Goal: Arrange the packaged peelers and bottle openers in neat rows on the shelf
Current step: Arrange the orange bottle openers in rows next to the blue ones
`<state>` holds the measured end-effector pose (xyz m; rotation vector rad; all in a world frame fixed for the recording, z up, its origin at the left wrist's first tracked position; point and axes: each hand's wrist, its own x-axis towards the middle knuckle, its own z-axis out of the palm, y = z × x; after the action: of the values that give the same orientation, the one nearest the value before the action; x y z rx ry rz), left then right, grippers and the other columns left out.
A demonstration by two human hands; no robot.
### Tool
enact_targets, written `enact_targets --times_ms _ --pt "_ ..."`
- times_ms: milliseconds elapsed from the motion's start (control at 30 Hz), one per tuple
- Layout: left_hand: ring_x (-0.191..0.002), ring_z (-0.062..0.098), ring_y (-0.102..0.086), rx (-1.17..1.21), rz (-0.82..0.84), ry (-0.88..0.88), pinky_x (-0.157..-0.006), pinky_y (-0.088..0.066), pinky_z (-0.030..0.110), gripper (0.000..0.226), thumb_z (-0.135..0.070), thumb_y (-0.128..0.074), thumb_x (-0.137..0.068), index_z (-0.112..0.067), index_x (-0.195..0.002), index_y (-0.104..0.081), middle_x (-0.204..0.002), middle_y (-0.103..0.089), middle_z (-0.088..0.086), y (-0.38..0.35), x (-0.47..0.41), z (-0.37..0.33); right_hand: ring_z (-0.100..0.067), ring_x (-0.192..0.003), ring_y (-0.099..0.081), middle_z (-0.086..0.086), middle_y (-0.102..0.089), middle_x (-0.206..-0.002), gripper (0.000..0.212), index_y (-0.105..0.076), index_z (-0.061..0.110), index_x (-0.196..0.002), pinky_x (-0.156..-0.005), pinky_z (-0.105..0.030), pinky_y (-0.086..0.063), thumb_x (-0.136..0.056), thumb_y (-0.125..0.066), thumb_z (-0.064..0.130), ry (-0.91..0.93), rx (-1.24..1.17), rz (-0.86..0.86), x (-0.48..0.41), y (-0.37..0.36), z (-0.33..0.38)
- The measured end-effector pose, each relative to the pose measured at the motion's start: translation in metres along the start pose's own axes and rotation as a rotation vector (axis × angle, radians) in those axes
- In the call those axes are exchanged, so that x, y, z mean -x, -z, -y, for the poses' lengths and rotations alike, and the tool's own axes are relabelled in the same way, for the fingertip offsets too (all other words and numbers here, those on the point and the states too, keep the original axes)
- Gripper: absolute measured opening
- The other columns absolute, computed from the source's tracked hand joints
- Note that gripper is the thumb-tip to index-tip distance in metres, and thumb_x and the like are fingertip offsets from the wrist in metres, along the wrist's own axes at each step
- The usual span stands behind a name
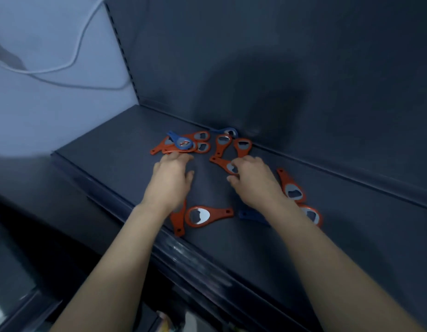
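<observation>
Nearest, the front edge of a dark shelf (255, 259), faced with a clear strip (183, 255). Just past it, flat on the shelf, a near orange bottle opener (200, 215), metal head to the left, handle to the right. Just beside it on the left, a second orange opener (179, 224), handle toward the near edge, head hidden under the left wrist. To the right, a blue handle (252, 215) poking out from under the right forearm. Right of that arm, a half-covered orange opener (313, 215), and a little farther a slanted orange opener (290, 185).

Mid-shelf, left hand (170, 178) palm down, grip apart, fingers fairly straight, tips touching the near edge of a heap of orange openers (159, 147). Right hand (252, 180) palm down, fingertips bent onto the metal head of a lone orange opener (222, 162); grip clamped on it or merely touching, cannot tell.

Farther, a blue opener (180, 141) lying across the heap. Right of the heap, a pair of orange openers (242, 147) side by side, heads far, handles near. Farthest, a second blue opener (229, 131) against the dark back panel (303, 68). Far left, a pale wall (40, 104) with a white cable (75, 49).
</observation>
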<state>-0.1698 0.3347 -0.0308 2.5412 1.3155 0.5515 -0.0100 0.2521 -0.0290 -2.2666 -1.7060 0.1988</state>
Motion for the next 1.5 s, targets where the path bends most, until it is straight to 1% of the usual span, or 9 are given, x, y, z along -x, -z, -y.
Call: enact_targets --times_ms 200,333,433,633,867,1033,1167,1300,1500 --pt "-0.108 0.035 -0.046 -0.106 0.068 -0.002 -0.089 -0.038 0.041 0.038 -0.002 -0.050 -0.084 -0.008 -0.121 -0.056 -0.116 -0.055 0.015 -0.001 -0.060 0.017 -0.029 -0.117 -0.040 -0.011 -0.049 -0.127 0.034 -0.052 0.008 -0.122 -0.094 -0.037 -0.036 -0.093 -0.051 0.026 -0.003 0.081 0.004 -0.049 -0.003 -0.006" --pt "-0.120 0.029 -0.041 -0.145 0.200 -0.039 -0.097 -0.032 0.037 0.050 -0.003 -0.051 -0.085 -0.019 -0.133 -0.048 -0.129 -0.049 0.007 -0.010 -0.100 0.042 -0.029 -0.127 -0.030 -0.007 -0.035 -0.144 0.049 -0.040 0.011 -0.139 -0.102 -0.040 -0.031 -0.094 -0.050 0.028 -0.043 0.120 -0.007 -0.081 -0.010 -0.010" --pt "-0.122 0.029 -0.042 -0.075 0.273 -0.049 -0.099 -0.033 0.036 0.039 -0.005 -0.048 -0.090 -0.019 -0.126 -0.053 -0.127 -0.049 0.004 -0.016 -0.119 0.059 -0.030 -0.131 -0.025 -0.006 -0.026 -0.150 0.053 -0.032 0.016 -0.144 -0.104 -0.040 -0.028 -0.095 -0.048 0.027 -0.088 0.121 -0.023 -0.100 -0.016 -0.010" --pt "-0.119 0.026 -0.035 -0.061 0.370 -0.063 -0.100 -0.034 0.038 0.044 -0.020 -0.063 -0.086 -0.019 -0.128 -0.051 -0.123 -0.045 0.006 -0.018 -0.146 0.069 -0.030 -0.121 -0.035 -0.010 -0.031 -0.143 0.046 -0.029 0.010 -0.142 -0.099 -0.038 -0.032 -0.098 -0.037 0.017 -0.160 0.135 -0.075 -0.123 -0.032 0.001" --pt "-0.106 0.019 -0.039 0.055 0.348 -0.111 -0.091 -0.030 0.030 0.011 -0.026 -0.066 -0.084 -0.022 -0.087 -0.056 -0.101 -0.043 -0.003 -0.020 -0.147 0.074 -0.031 -0.112 -0.040 -0.016 -0.043 -0.123 0.037 -0.050 0.003 -0.118 -0.093 -0.034 -0.036 -0.084 -0.044 -0.009 -0.288 0.175 -0.185 -0.135 -0.034 0.005" --pt "-0.092 0.024 -0.051 0.209 0.269 -0.082 -0.084 -0.044 0.037 0.041 -0.029 -0.074 -0.073 -0.019 -0.103 -0.048 -0.105 -0.038 -0.002 -0.027 -0.142 0.066 -0.029 -0.104 -0.043 -0.014 -0.051 -0.111 0.024 -0.055 0.004 -0.109 -0.085 -0.034 -0.039 -0.089 -0.046 -0.005 -0.277 0.120 -0.315 -0.127 -0.026 -0.007" --pt "-0.087 0.020 -0.055 0.220 0.253 -0.127 -0.078 -0.042 0.027 0.051 -0.033 -0.071 -0.076 -0.017 -0.121 -0.053 -0.108 -0.035 -0.005 -0.034 -0.138 0.049 -0.025 -0.095 -0.046 -0.008 -0.057 -0.095 0.026 -0.059 0.009 -0.097 -0.069 -0.030 -0.036 -0.080 -0.050 -0.009 -0.241 0.081 -0.291 -0.103 -0.021 -0.023" --pt "-0.090 0.013 -0.048 0.236 0.370 -0.197 -0.078 -0.034 0.019 0.055 -0.031 -0.076 -0.073 -0.017 -0.121 -0.053 -0.108 -0.043 -0.002 -0.040 -0.129 0.020 -0.027 -0.097 -0.049 -0.008 -0.058 -0.097 0.031 -0.066 0.013 -0.100 -0.078 -0.036 -0.045 -0.080 -0.051 -0.006 -0.203 -0.030 -0.240 -0.071 -0.013 -0.040" --pt "-0.068 0.006 -0.049 0.200 0.475 -0.292 -0.048 -0.032 0.011 0.024 -0.024 -0.072 -0.078 -0.018 -0.091 -0.053 -0.076 -0.051 -0.010 -0.036 -0.084 -0.041 -0.029 -0.101 -0.056 -0.010 -0.061 -0.105 0.031 -0.068 0.007 -0.095 -0.087 -0.037 -0.045 -0.076 -0.052 -0.012 -0.195 -0.137 -0.167 -0.017 0.002 -0.072"
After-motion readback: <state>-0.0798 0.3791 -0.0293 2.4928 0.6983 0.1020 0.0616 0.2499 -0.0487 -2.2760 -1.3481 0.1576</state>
